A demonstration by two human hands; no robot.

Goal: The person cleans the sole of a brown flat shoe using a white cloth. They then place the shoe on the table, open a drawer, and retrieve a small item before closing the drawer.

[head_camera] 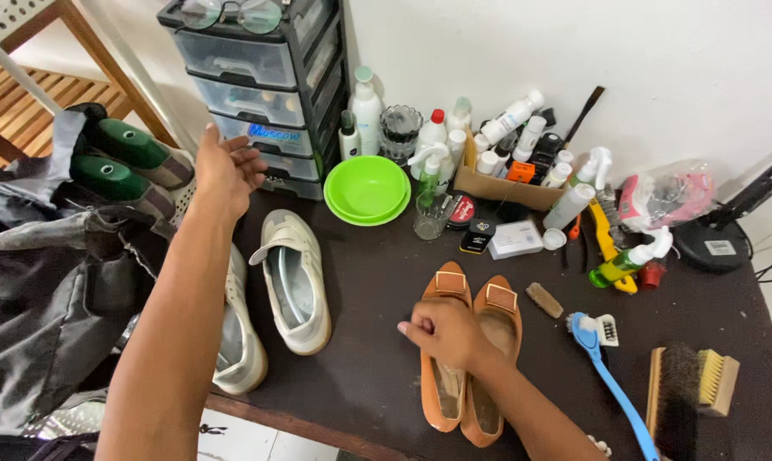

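On the near part of the dark table (377, 282), the right hand (444, 331) rests closed on top of a pair of tan flat shoes (470, 358) with square buckles, fingers curled down over their openings. Just right lie a blue-handled brush (612, 376) and a wooden brush (692, 388). To the left, two white sneakers (292, 286) lie side by side. The left hand (225, 175) reaches farther out with fingers spread wide, holding nothing, near green shoe trees (125, 162) set in dark shoes. Beyond, a green bowl (367, 189) and a clear glass (430, 213) stand before a cardboard box (505, 183) of white bottles. A small white rectangular packet (516, 239) and round black tins (463, 209) sit beside it. A grey drawer unit (258, 85) stands against the wall.
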